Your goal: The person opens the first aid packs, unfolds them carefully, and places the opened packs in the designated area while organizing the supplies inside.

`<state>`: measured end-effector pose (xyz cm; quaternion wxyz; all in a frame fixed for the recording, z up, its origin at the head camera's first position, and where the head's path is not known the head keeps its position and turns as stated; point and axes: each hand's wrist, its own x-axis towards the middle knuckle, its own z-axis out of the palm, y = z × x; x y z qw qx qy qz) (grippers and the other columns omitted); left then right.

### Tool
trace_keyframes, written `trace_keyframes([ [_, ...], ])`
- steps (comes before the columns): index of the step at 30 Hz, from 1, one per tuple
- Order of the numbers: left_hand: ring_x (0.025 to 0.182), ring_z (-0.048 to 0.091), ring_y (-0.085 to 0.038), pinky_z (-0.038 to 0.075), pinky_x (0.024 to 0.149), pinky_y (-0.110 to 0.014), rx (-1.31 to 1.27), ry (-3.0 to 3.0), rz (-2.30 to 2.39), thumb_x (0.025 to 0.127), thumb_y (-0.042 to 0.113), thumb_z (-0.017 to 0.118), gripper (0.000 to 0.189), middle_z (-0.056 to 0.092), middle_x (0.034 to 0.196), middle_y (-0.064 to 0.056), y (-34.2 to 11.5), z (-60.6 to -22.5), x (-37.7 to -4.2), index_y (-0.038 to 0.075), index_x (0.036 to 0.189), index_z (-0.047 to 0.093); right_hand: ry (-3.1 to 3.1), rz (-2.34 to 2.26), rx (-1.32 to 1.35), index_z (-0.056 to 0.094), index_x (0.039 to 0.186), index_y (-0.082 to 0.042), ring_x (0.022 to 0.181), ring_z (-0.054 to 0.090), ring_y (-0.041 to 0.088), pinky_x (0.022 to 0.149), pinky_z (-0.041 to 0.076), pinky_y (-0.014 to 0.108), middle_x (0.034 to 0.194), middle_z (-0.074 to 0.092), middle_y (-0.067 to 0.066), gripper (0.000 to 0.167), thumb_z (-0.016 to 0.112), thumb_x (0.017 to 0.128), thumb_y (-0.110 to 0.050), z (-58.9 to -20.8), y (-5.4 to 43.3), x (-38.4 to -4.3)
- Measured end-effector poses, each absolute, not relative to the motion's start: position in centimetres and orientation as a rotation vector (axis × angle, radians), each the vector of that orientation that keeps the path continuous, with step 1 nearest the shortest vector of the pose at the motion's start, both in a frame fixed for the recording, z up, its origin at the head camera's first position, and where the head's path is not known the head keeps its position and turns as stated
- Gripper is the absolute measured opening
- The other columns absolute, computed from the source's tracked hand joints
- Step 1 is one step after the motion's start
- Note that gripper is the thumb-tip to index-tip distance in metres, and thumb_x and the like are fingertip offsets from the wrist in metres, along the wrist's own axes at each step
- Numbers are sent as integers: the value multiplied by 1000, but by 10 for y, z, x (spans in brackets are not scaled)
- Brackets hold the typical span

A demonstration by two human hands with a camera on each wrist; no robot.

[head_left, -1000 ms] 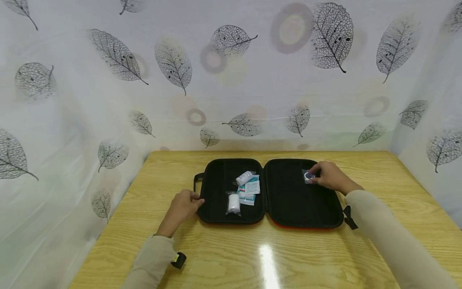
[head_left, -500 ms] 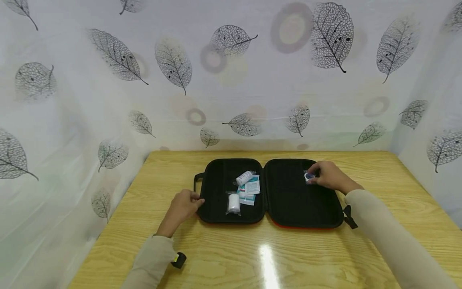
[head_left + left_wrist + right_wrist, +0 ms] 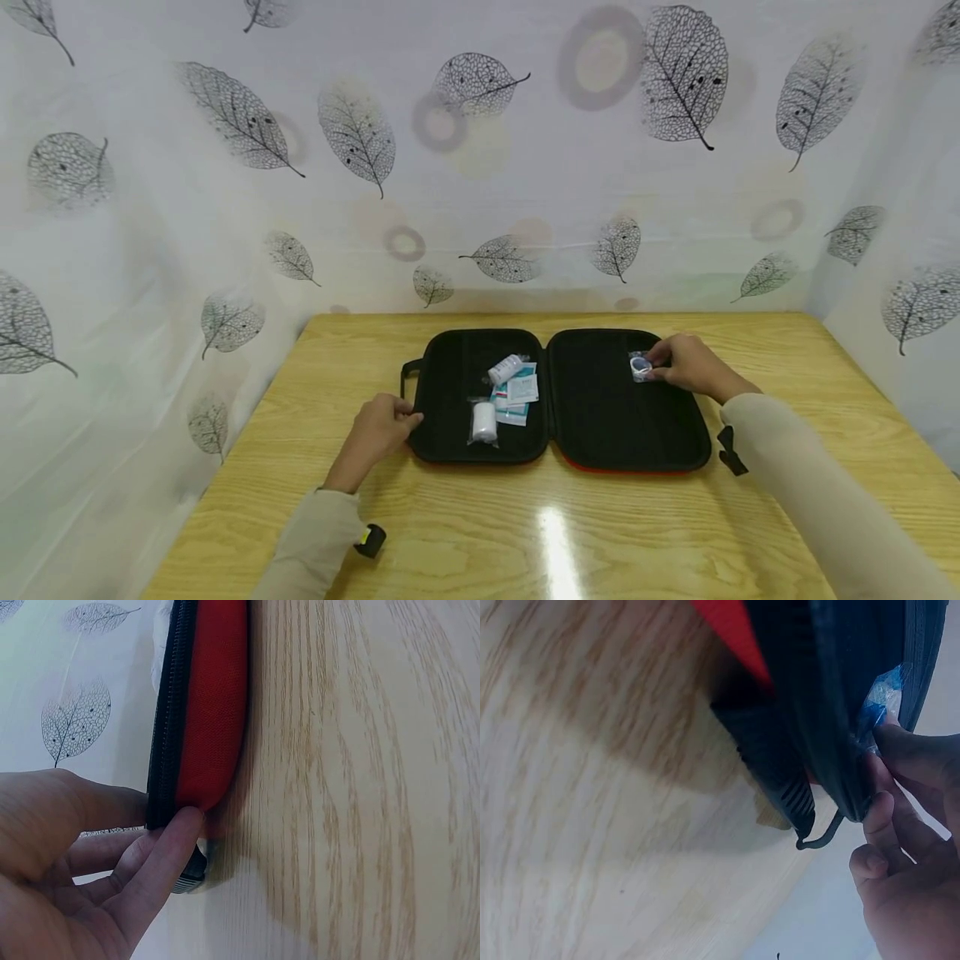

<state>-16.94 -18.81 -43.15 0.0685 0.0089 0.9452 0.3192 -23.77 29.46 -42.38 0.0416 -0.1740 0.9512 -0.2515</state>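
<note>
Small wrapped roll (image 3: pixel 641 368), that is where our eyes go, at the far part of the open case (image 3: pixel 600 417), right half, and we work out to it from the near side. Closest to us runs the wooden table (image 3: pixel 450 533), with beige sleeves (image 3: pixel 315 525) reaching over it. Then comes the left hand (image 3: pixel 378 427), fingers closed on the outer edge of the case; the left wrist view shows its red shell (image 3: pixel 214 712) right at the fingertips. We judge that grip is there to steady the case. Inside the left half, a white roll (image 3: pixel 484 422) in clear wrap lies nearest us, then overlapping flat packets (image 3: pixel 523 389), then a white cylinder (image 3: pixel 506 369) lying aslant, presumably grouped to share one half. Further over, the right hand (image 3: pixel 693 367) has a narrow pinch on the wrapped roll's side, for fine control, we reckon. Whether the roll touches the lining, we cannot tell. Beyond it all hangs the leaf-print curtain (image 3: pixel 435 200).

And against half a second ago? We now get more of the roll's bluish face, the right fingers covering less of it. The left hand stays on its edge, and the left-half items lie just as they did.
</note>
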Motion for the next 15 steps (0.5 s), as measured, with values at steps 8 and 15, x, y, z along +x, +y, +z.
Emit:
trace_keyframes([
  [8,90,70,-26,58,76,-41,30,2855,954,96,13,70,28,74,98,-13,-188,-433,-170,-8,115,72,2913,-781,-541,73,101,11,77,65,27,69,55,47,86,70,14,21,77,88,-5,-425,287,-238],
  [15,90,70,-26,58,77,-42,33,2858,956,96,13,71,28,74,98,-13,-189,-434,-171,-8,114,72,2922,-802,-524,73,102,11,77,65,26,68,54,45,86,70,13,21,77,88,-4,-427,284,-238],
])
